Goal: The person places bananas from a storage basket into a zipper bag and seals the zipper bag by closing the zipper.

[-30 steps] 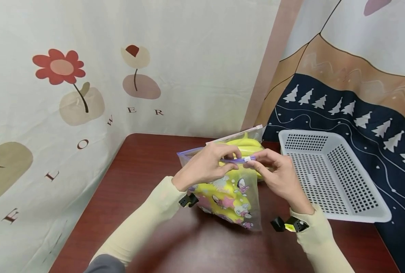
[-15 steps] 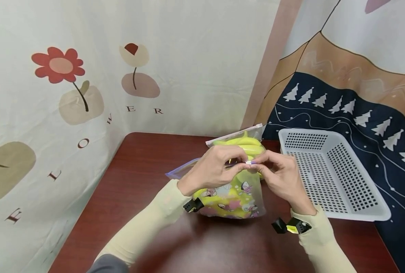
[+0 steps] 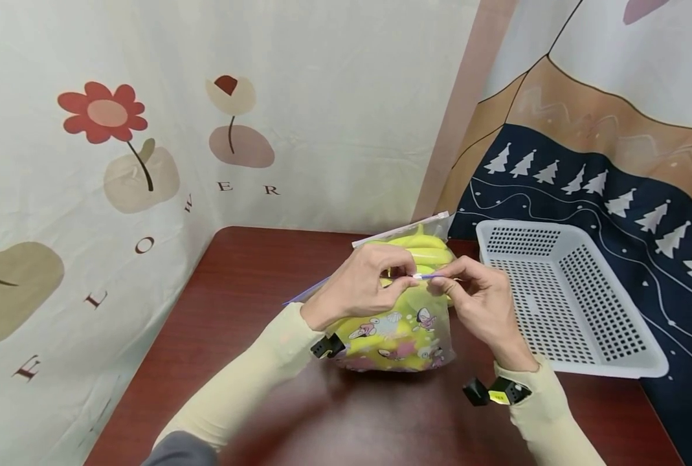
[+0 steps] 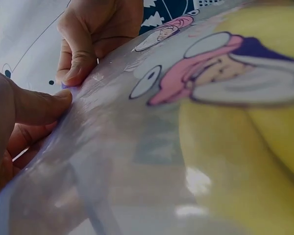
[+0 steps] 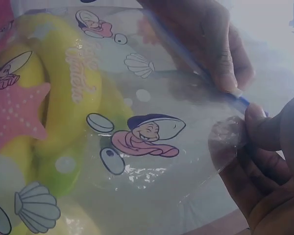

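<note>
A translucent slider zip bag, printed with cartoon shells and pink starfish, holds yellow bananas and stands upright on the table. My left hand pinches the small white slider on its purple zip strip. Right beside it, my right hand pinches the end of that strip at the bag's top corner, thumb against forefinger. A short length of purple strip shows between the two hands. In the left wrist view, both thumbs sit close together along the bag's top edge. Part of the opening is hidden behind my left hand.
Just behind stands a second clear zip bag with bananas inside. A white perforated basket is at the right of the dark red table. Printed curtains hang behind the table.
My left hand has moved right, closer to my right hand. The slider now sits by the left fingertips, slightly left of where it was. The bag's bottom has swung from slanted to nearly level.
</note>
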Demonstrator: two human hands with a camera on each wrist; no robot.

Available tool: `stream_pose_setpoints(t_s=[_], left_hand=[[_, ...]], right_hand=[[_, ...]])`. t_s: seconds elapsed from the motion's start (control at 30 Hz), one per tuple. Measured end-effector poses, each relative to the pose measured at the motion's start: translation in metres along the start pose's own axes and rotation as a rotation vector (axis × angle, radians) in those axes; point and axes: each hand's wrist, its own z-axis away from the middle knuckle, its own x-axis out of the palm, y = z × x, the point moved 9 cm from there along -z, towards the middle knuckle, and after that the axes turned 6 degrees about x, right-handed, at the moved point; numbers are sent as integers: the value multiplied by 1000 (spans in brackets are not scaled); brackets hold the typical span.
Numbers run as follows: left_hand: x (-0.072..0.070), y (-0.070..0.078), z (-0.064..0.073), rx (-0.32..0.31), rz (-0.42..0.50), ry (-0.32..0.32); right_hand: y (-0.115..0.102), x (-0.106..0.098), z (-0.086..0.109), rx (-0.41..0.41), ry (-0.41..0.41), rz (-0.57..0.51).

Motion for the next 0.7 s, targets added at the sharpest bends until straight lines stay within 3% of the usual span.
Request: stream_pose_setpoints(t_s=[0.2, 0.47, 0.7], left_hand=[[-4, -4, 3, -45, -34, 12], [4, -6, 0, -115, -57, -49], [4, -1, -4, -100, -111, -51]], right_hand=[[3, 1, -1, 59, 19, -28], [3, -2, -4, 27, 18, -54], [0, -4, -3, -7, 39, -39]])
